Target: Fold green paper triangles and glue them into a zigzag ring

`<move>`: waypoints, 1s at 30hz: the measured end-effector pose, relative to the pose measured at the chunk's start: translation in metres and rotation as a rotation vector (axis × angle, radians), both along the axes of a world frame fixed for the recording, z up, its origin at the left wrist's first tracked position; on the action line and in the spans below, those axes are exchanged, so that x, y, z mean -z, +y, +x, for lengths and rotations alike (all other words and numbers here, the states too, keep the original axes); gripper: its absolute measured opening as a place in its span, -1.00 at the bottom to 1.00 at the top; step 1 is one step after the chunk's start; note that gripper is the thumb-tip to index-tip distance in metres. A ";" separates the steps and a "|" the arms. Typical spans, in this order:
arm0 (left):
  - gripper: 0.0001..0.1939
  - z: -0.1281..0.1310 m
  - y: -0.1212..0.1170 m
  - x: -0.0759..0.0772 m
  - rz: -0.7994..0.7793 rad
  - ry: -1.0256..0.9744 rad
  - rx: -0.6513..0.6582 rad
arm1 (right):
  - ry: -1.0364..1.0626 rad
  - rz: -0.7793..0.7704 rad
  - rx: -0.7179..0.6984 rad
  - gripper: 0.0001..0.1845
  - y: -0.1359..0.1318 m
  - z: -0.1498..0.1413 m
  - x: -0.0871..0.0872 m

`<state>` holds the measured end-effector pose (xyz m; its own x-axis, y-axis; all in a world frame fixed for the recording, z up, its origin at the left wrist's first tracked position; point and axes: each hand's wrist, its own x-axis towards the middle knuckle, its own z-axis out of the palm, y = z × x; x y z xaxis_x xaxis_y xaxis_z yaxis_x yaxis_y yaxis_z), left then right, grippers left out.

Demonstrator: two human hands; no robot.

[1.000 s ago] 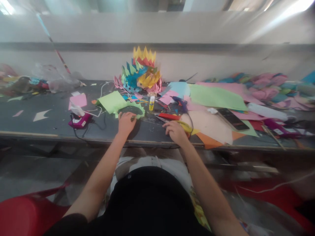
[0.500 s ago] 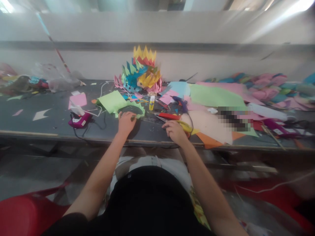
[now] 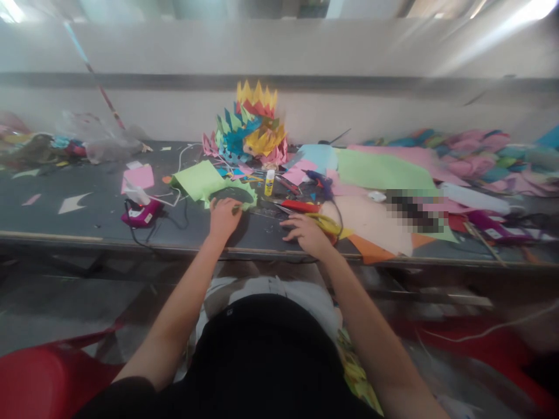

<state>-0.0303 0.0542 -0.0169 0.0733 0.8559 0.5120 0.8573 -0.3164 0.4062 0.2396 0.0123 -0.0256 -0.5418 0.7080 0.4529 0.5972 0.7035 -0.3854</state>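
Observation:
My left hand (image 3: 226,216) is at the near edge of a green paper crown (image 3: 251,193) with a jagged rim, its fingers curled onto the paper. The fingertips are partly hidden, with a small dark green patch showing by them. My right hand (image 3: 307,234) hovers or rests low over the table with fingers apart and nothing in them. Just beyond it lie yellow-handled scissors (image 3: 325,223) and a red-handled tool (image 3: 301,206). A yellow glue stick (image 3: 269,184) stands upright between and beyond my hands.
Finished-looking paper crowns (image 3: 257,131) are piled at the back. A blue glue gun (image 3: 321,183) with a cord lies right of centre. Coloured sheets (image 3: 384,169) spread rightward. A purple device (image 3: 143,213) with a cable sits left, near a green sheet (image 3: 198,179). The table edge (image 3: 131,240) is close.
My right hand has opened its fingers and come away from the scissors, which stay on the table. My left hand has stayed at the green crown.

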 end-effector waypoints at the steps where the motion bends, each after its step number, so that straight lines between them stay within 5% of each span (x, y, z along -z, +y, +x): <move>1: -0.90 0.000 0.000 0.000 -0.004 0.001 -0.001 | 0.008 -0.015 -0.007 -0.62 0.000 0.000 0.000; 30: -0.89 0.000 -0.001 -0.001 -0.007 0.010 -0.008 | 0.076 -0.084 -0.006 -0.52 -0.002 -0.002 -0.002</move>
<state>-0.0303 0.0535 -0.0164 0.0716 0.8600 0.5052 0.8635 -0.3069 0.4002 0.2376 0.0106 -0.0237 -0.5124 0.7423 0.4318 0.5600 0.6700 -0.4874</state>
